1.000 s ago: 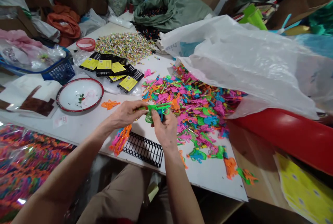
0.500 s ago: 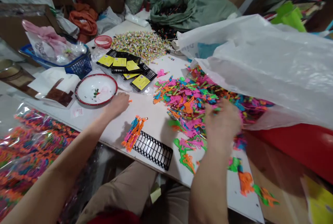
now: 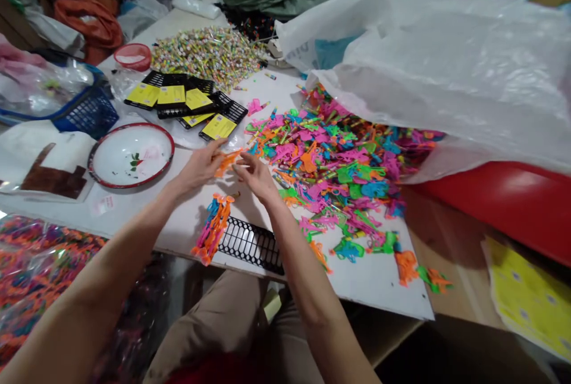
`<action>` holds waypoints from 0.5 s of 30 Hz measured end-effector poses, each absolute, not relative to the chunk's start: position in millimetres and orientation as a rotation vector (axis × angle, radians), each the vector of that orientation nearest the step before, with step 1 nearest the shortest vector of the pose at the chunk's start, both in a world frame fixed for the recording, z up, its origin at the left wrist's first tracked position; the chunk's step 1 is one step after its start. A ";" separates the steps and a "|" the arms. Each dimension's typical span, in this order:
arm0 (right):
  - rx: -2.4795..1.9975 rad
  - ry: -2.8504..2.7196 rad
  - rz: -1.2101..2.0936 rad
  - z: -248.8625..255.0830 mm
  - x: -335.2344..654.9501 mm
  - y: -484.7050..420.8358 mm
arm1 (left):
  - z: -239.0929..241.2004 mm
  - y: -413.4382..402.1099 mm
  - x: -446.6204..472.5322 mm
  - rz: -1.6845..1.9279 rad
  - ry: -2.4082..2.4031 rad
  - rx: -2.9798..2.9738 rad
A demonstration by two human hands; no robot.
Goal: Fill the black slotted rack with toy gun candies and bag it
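Note:
My left hand (image 3: 203, 164) is closed around an orange plastic toy piece (image 3: 226, 163) above the white table. Right beside it, the curled fingers of my right hand (image 3: 256, 177) come close to that piece; whatever they pinch is too small to make out. Below both hands lies a black plastic grid rack (image 3: 250, 244), partly covered by my right forearm. A row of orange, blue and pink toy pieces (image 3: 214, 226) stands across its left end. To the right spreads a heap of bright plastic toy pieces (image 3: 321, 146), spilling from a white plastic sack (image 3: 423, 69).
An enamel basin with a red rim (image 3: 130, 182) stands at the left. Behind it are black racks with yellow cards (image 3: 172, 96), a pile of small tubes (image 3: 209, 51), a red basket (image 3: 132, 57) and a blue basket (image 3: 91, 113). Bagged toy pieces (image 3: 49, 283) lie low at left.
My right hand has left the heap and come over beside my left hand. The left hand now shows a larger orange piece between its fingers. The view has shifted slightly.

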State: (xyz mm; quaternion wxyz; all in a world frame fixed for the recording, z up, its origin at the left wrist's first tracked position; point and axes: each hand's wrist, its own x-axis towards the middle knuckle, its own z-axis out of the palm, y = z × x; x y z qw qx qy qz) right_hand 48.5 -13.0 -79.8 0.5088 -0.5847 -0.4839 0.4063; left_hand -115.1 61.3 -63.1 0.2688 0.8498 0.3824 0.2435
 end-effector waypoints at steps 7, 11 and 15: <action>-1.458 -1.001 0.825 -55.8 85.0 -46.6 | -39.0 72.3 -84.9 0.566 0.744 2.106; -1.742 -1.067 0.641 -77.6 92.9 -94.0 | -77.9 73.5 -94.3 0.000 0.766 2.350; -1.883 -1.331 0.528 -109.0 70.5 -111.4 | -98.3 63.0 -93.0 -0.130 0.667 2.465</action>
